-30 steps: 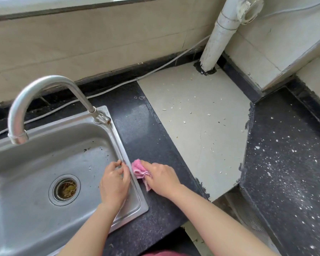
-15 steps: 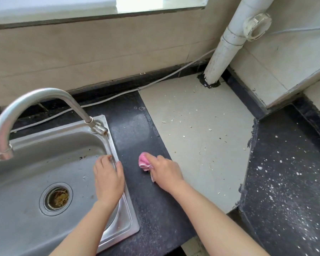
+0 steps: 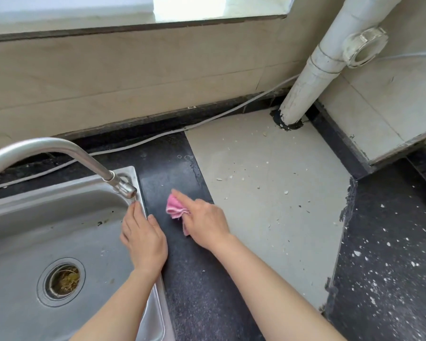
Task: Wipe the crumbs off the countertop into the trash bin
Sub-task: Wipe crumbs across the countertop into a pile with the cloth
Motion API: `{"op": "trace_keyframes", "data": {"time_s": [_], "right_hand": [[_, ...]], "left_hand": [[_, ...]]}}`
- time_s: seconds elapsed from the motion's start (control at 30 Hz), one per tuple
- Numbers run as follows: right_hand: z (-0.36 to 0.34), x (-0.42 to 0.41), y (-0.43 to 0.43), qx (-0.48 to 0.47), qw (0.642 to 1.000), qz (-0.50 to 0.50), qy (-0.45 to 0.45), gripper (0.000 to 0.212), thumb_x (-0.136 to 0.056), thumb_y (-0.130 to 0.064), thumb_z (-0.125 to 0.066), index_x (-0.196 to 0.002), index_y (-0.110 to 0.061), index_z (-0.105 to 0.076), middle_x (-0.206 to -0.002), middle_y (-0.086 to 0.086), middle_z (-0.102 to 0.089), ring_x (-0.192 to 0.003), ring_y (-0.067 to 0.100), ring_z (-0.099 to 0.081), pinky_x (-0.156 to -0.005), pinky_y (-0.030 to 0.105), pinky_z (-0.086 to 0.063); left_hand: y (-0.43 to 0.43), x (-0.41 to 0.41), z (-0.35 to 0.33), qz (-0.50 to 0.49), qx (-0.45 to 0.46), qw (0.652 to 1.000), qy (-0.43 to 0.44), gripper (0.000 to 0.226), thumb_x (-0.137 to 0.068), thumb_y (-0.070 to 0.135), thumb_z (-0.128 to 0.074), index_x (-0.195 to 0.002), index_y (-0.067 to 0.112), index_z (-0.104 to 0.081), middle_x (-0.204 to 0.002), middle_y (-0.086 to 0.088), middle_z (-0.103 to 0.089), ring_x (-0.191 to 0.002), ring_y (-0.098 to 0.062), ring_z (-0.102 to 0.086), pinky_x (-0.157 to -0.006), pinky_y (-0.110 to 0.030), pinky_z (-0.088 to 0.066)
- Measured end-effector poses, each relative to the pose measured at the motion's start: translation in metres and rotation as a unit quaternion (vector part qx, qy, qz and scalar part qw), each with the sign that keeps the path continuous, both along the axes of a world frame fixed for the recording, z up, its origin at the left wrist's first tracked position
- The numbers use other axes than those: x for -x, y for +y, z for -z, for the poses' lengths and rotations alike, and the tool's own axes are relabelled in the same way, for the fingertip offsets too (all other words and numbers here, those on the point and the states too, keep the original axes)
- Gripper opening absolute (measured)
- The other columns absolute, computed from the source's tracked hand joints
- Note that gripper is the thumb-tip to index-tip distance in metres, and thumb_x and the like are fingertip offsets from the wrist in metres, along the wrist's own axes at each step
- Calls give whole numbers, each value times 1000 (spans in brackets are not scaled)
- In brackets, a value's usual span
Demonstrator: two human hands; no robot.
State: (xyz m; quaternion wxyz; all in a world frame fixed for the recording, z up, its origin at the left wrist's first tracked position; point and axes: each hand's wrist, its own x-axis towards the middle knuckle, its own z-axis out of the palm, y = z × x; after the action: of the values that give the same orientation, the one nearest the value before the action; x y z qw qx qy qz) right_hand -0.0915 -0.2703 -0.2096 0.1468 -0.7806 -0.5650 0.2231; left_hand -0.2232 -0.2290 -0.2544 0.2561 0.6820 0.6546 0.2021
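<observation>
My right hand (image 3: 204,223) presses a small pink cloth (image 3: 174,206) onto the black countertop strip (image 3: 194,279) just right of the sink. Its fingers curl round the bunched cloth, the forefinger stretched along the top. My left hand (image 3: 143,238) lies cupped over the right rim of the steel sink (image 3: 59,217), fingers straight against the rim. Pale crumbs (image 3: 258,187) are scattered over the beige tile patch (image 3: 268,217) and over the dark counter (image 3: 384,267) to the right. No trash bin is in view.
A curved steel tap (image 3: 59,148) arches over the sink from its back right corner. A white drain pipe (image 3: 312,77) rises from the back of the beige patch. A white cable (image 3: 158,139) runs along the wall base. The sink drain (image 3: 62,281) holds debris.
My right hand has slid the pink cloth away from me along the black strip, from the sink's front corner toward the tap. My left hand has moved the same way along the sink rim.
</observation>
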Motion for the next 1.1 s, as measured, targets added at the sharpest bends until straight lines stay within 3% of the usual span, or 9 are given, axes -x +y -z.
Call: {"op": "trace_keyframes", "data": {"time_s": [0.13, 0.27, 0.43, 0.5, 0.6, 0.77, 0.9, 1.0, 1.1], "right_hand": [[7, -7, 15, 21, 996, -42, -82, 50, -92, -21, -47, -139, -38, -41, -100, 14, -64, -84, 39, -65, -67, 40, -47], [10, -70, -8, 36, 987, 113, -106, 43, -89, -14, -48, -124, -38, -48, -87, 6, -66, -74, 30, -65, -58, 31, -44], [-3, -119, -14, 33, 939, 336, -61, 54, -86, -9, -47, -128, -42, -50, -67, -2, -60, -75, 28, -63, -64, 29, -41], [-11, -98, 4, -10, 961, 276, -15, 49, -90, -15, -45, -127, -46, -50, -63, -6, -63, -75, 26, -68, -67, 31, -52], [-10, -38, 41, -45, 994, 94, 41, 47, -87, -23, -47, -128, -46, -51, -86, 7, -73, -83, 29, -67, -73, 36, -54], [12, 18, 79, -8, 996, -82, -42, 42, -93, -22, -47, -132, -35, -48, -99, 13, -69, -88, 36, -66, -66, 35, -43], [17, -36, 65, 8, 993, 34, -108, 52, -88, -20, -56, -136, -34, -43, -100, 13, -66, -85, 34, -67, -62, 32, -40], [19, -78, 38, -3, 983, 142, -114, 43, -94, -20, -49, -134, -36, -45, -89, 9, -64, -77, 31, -66, -57, 28, -34], [21, -120, 11, 29, 956, 266, -121, 47, -93, -15, -48, -135, -36, -45, -96, 14, -69, -84, 34, -65, -62, 30, -36]], "left_hand": [[1, -1, 3, -13, -4, 1000, -4, 46, -97, 12, -41, -142, 6, -37, -149, -11, -35, -138, -29, -27, -111, -46, -18], [1, -1, 4, -14, -4, 1000, -10, 45, -97, 13, -40, -142, 7, -37, -149, -10, -35, -137, -27, -26, -111, -45, -18], [1, -2, 6, -12, -4, 1000, -9, 46, -97, 14, -40, -143, 8, -36, -149, -9, -35, -137, -25, -27, -111, -44, -18], [1, -1, 5, -15, -3, 1000, -8, 45, -97, 13, -40, -142, 7, -36, -149, -9, -36, -137, -26, -28, -111, -44, -19], [0, -2, 3, -19, -7, 1000, -7, 46, -97, 17, -36, -141, 7, -38, -148, -10, -38, -136, -28, -30, -110, -45, -20], [0, -3, 1, -21, -14, 1000, -3, 45, -97, 15, -37, -140, 6, -40, -147, -12, -39, -135, -30, -34, -108, -45, -23], [1, -3, 3, -17, -5, 1000, 3, 45, -96, 11, -42, -141, 5, -39, -148, -11, -38, -135, -30, -31, -109, -45, -21], [1, -3, 4, -9, 0, 1000, 8, 46, -97, 13, -43, -142, 5, -37, -148, -12, -36, -135, -30, -30, -109, -47, -20], [1, -3, 4, -2, 2, 1000, 13, 47, -97, 14, -43, -142, 5, -35, -148, -13, -35, -134, -31, -29, -108, -49, -19]]}}
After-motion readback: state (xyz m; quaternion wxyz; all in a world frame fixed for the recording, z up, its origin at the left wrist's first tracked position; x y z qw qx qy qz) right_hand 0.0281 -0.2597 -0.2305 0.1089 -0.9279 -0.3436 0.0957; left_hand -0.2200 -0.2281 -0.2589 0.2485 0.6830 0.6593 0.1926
